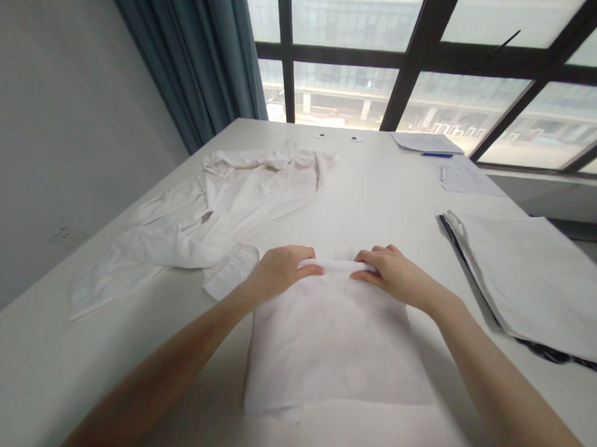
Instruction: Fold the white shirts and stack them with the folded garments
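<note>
A folded white garment [337, 345] lies on the white table right in front of me, squared into a rough rectangle. My left hand [283, 269] pinches the left part of its far edge, thumb toward me and fingers behind. The right part of that same edge is gripped by my right hand [386, 271] in a similar pinch. Between the two hands the edge forms a narrow rolled band. Just left of my left hand, a cuff-like end of a loose white shirt [234, 207] reaches close to the folded one.
White folded cloth [540, 276] rests on something black at the right. Papers [427, 142] and a blue pen [437, 155] lie at the far right of the table [370, 187]. A blue curtain [197, 51] and windows stand behind; a wall borders the left.
</note>
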`<action>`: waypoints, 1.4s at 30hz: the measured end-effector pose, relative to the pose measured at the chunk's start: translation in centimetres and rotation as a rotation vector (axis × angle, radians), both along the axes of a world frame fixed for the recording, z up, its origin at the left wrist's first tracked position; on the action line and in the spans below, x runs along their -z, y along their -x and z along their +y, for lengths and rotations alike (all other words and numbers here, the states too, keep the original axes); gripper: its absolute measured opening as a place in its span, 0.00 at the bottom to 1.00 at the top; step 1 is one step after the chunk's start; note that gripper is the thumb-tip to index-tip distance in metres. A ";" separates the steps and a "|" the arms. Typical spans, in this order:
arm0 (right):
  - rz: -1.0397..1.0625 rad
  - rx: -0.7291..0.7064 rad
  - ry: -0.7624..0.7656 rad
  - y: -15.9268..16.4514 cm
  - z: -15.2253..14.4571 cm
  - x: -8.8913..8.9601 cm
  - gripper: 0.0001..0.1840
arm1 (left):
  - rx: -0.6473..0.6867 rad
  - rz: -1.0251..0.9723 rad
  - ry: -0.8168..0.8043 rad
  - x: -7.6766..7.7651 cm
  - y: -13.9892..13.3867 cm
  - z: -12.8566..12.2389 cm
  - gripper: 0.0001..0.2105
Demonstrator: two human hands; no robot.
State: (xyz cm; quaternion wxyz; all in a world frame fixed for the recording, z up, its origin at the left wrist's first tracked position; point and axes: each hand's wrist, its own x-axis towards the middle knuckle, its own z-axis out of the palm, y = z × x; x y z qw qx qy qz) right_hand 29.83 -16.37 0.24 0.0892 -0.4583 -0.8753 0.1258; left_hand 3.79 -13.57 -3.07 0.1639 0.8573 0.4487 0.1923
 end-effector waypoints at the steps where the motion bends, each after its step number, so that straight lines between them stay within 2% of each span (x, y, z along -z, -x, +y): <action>1: -0.013 -0.003 0.000 0.0 0.0 0.2 0.16 | 0.011 0.000 -0.023 0.1 -0.1 -0.1 0.11; 6: -0.042 -0.026 -0.035 0.4 -0.1 0.5 0.23 | 0.081 -0.032 -0.084 0.3 -0.5 -0.6 0.13; 10: -0.043 -0.052 -0.020 0.5 -0.1 0.4 0.25 | 0.036 -0.039 -0.052 0.2 -0.7 -0.7 0.13; 13: -0.049 -0.060 -0.036 0.5 0.0 0.3 0.25 | 0.013 -0.013 -0.070 -0.1 -0.9 -1.0 0.12; 17: -0.069 -0.070 -0.069 0.8 -0.1 0.1 0.24 | 0.046 -0.006 -0.026 -0.4 -1.4 -1.6 0.11; 20: -0.056 -0.087 -0.053 1.2 -0.4 -0.2 0.22 | 0.081 -0.012 -0.034 0.0 -1.9 -2.0 0.12; 26: -0.030 -0.094 -0.032 2.0 -0.8 0.0 0.21 | 0.113 -0.001 -0.188 1.1 -2.3 -2.2 0.13; 31: -0.058 -0.052 -0.095 1.8 -0.3 0.7 0.19 | 0.091 0.064 -0.150 0.7 -2.1 -2.0 0.15; 33: -0.087 -0.012 -0.068 1.4 0.1 0.8 0.19 | 0.070 0.125 -0.085 0.4 -1.8 -1.7 0.17; 36: -0.102 0.070 0.052 0.4 0.7 0.8 0.22 | 0.011 0.210 0.038 -0.1 -1.0 -0.8 0.20; 42: -0.077 0.155 0.275 -2.1 2.0 1.5 0.24 | -0.073 0.227 0.190 -0.3 0.6 0.8 0.17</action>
